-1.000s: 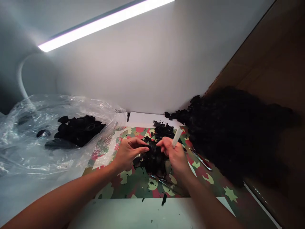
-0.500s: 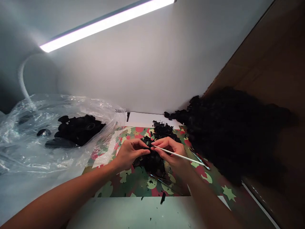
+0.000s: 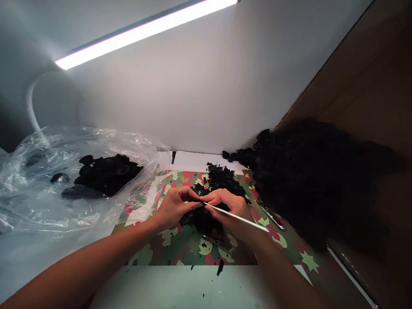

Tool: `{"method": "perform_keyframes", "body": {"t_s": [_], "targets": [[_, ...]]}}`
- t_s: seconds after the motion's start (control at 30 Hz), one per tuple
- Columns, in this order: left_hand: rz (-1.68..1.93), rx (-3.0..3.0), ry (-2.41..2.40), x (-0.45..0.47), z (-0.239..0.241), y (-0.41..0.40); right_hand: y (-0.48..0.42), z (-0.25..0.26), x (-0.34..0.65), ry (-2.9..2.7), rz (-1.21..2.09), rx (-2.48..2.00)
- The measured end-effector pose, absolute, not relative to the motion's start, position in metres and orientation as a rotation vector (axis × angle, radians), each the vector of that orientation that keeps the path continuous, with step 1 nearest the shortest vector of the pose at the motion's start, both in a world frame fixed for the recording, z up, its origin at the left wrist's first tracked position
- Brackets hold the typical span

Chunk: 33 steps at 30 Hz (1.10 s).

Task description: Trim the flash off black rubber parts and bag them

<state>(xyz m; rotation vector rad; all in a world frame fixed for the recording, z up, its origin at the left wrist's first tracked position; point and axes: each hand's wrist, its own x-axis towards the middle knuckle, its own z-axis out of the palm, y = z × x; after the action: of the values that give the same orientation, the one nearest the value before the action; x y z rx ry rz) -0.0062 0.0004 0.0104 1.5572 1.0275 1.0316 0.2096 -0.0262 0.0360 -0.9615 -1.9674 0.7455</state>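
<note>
Above the patterned mat, my left hand pinches a black piece as my right hand grips a white stick, seemingly working that piece, the next touch probably wanting a steady hold.

- Main source: white bar lamp, upper left to centre; blown out to pure white.
- Wall behind: bright beneath lamp, grading to grey shadow at far left.
- Clear plastic: scattered specular glints.
- Right side dim; cardboard deep brown, black heap underexposed, edges smeared.
- Wide-angle stretch toward margins; forearms elongated.
- Centre sharper; white stick reads bright.
</note>
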Motion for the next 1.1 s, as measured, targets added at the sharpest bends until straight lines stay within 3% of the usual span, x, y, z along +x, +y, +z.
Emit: {"method": "perform_keyframes", "body": {"t_s": [0.47,0.87,1.1], "targets": [[1.048,1.563,0.997,-0.004,0.015,-0.001,-0.027,0.040,0.211,-2.040,0.663,-0.982],[1.058,1.485,1.013,-0.005,0.015,0.001,-0.025,0.028,0.199,-2.265,0.076,-0.695],[1.059,1.393,1.000,-0.004,0.021,-0.002,-0.019,0.022,0.198,-2.056,0.090,-0.859]]}}
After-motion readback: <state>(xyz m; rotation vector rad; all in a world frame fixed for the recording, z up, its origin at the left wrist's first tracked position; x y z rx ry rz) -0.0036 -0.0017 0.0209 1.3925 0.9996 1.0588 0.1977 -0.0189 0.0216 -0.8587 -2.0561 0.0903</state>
